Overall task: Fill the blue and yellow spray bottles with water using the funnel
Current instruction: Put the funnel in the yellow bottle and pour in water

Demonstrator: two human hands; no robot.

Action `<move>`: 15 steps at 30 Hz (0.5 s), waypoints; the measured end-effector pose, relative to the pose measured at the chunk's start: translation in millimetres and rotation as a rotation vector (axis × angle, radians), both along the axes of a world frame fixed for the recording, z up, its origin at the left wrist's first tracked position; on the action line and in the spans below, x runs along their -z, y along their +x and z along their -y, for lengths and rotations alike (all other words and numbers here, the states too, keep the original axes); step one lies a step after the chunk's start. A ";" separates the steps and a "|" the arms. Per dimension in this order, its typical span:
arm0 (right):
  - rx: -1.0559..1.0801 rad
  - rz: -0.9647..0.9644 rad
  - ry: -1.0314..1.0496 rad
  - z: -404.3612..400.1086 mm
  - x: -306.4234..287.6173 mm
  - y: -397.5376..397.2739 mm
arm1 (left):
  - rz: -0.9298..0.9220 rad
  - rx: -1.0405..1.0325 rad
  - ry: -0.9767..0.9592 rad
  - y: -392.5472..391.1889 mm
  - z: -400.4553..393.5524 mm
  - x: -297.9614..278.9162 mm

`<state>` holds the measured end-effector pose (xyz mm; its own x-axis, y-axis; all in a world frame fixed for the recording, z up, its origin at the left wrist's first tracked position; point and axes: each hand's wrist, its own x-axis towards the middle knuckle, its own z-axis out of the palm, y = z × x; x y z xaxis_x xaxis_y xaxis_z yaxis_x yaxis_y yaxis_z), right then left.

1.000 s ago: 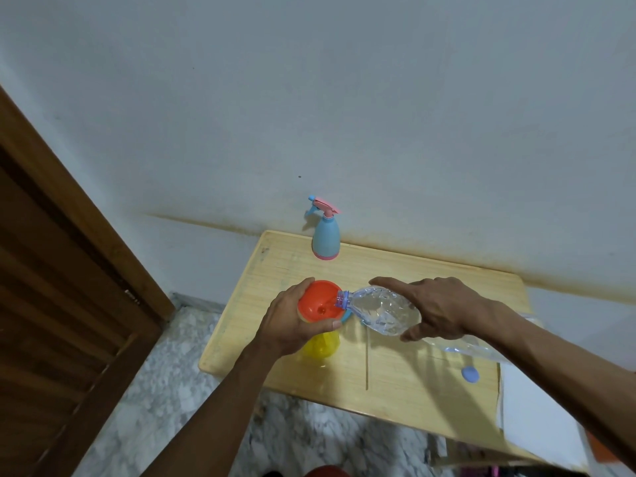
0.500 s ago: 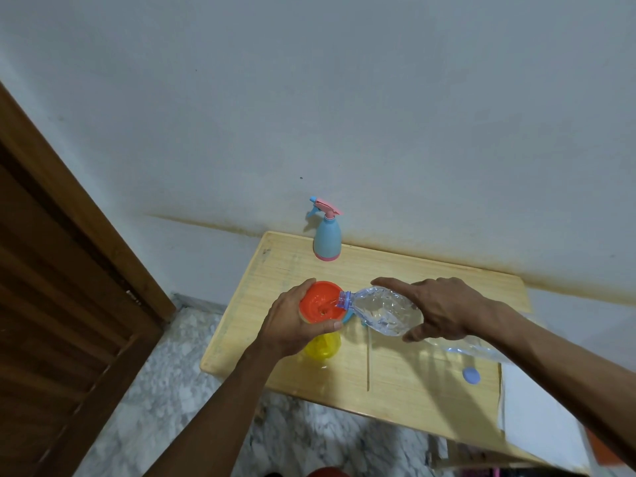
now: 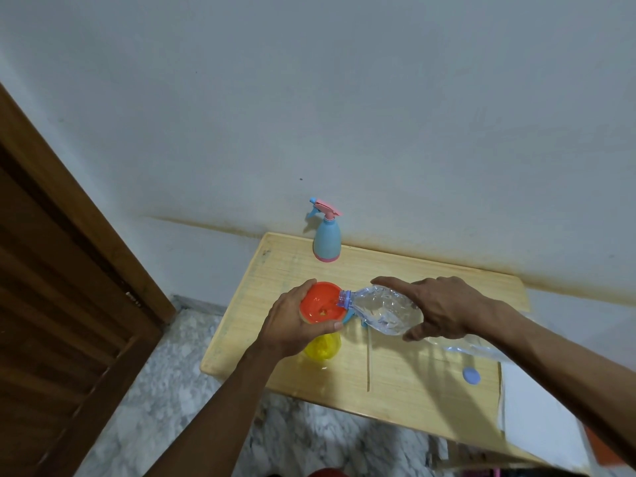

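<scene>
Mid-pour on the yellow spray bottle [image 3: 321, 349]: it stands near the front-left of the wooden table [image 3: 406, 376], mostly hidden under the orange funnel [image 3: 321, 306] seated in its neck. Left hand [image 3: 294, 327] is curled round the funnel rim, thumb on the near edge, fingers wrapped over the far side, steadying funnel + bottle together. Right hand [image 3: 444, 309] grips the clear water bottle [image 3: 383, 309] round its body, index finger stretched along the top, bottle tipped w/ its mouth just over the funnel's right edge. Blue spray bottle [image 3: 327, 237] sits upright at the back by the wall, pink trigger head on, well apart from the work; can't tell its fill level. Blue cap [image 3: 471, 375] lies loose on the table's right side. To do this step well, imo: keep the mouth inside the rim, not riding on it; pour slow so the funnel stem doesn't back up and glug over; don't squeeze the thin bottle, it'll surge. Keep the funnel vertical and pressed down, since the bottle is light and could tip. Watch the level thru the yellow wall and stop short of the neck.
</scene>
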<state>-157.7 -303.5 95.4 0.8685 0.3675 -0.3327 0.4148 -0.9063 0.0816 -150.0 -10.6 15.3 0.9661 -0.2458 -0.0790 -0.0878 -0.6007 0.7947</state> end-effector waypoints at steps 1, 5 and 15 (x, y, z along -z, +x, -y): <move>-0.001 0.000 0.003 0.0 -0.3 -0.3 | -0.003 -0.001 0.006 0.4 -0.1 0.7; 0.006 -0.006 0.041 -1.2 -0.2 -2.8 | 0.002 -0.008 0.012 1.4 0.0 2.2; 0.147 0.027 0.380 -7.2 13.5 -18.4 | 0.010 -0.009 0.021 1.1 -0.1 -0.4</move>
